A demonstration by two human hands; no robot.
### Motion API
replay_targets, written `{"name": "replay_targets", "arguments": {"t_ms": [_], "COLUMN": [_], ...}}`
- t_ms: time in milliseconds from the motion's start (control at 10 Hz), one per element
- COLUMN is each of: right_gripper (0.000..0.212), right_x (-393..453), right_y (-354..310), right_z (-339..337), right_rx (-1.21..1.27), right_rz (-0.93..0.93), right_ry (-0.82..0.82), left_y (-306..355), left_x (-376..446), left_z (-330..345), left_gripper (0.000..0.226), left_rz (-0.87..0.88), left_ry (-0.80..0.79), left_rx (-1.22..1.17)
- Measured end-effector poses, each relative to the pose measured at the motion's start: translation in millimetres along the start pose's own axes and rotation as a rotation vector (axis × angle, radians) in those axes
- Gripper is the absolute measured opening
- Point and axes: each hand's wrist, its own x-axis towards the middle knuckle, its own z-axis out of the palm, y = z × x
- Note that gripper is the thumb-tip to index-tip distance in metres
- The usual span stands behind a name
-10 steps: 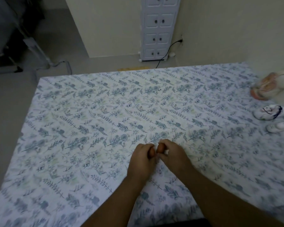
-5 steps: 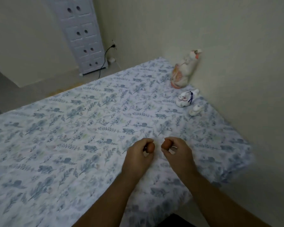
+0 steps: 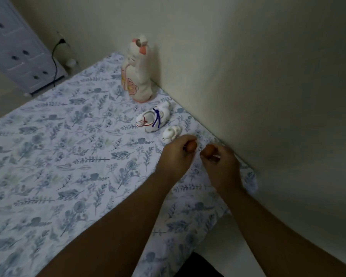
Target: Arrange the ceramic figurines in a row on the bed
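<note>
Both hands are over the bed [image 3: 58,156] near the wall. The left hand [image 3: 177,156] is curled tight around a small brown figurine [image 3: 191,146]; the right hand [image 3: 221,164] pinches a second brown figurine [image 3: 209,150] just beside it. At eleven o'clock from the hands sits the smallest white figurine [image 3: 171,133], then the blue-ribboned one [image 3: 153,118], then the tall cat figurine [image 3: 137,70], upright at twelve.
</note>
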Motion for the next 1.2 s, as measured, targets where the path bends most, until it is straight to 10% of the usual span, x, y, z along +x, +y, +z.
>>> {"name": "replay_targets", "arguments": {"t_ms": [900, 1200], "right_gripper": [0.011, 0.070], "right_x": [-24.6, -35.8], "right_y": [11.3, 6.2], "right_z": [0.5, -7.6], "right_rx": [-0.054, -0.095], "right_rz": [-0.046, 0.012], "right_ry": [0.008, 0.020], "left_y": [-3.2, 1.6], "left_x": [-6.4, -36.9], "left_z": [14.6, -10.8], "left_gripper": [0.036, 0.066], "left_rz": [-0.189, -0.230], "left_ry": [-0.002, -0.040], "left_rx": [0.007, -0.053]}}
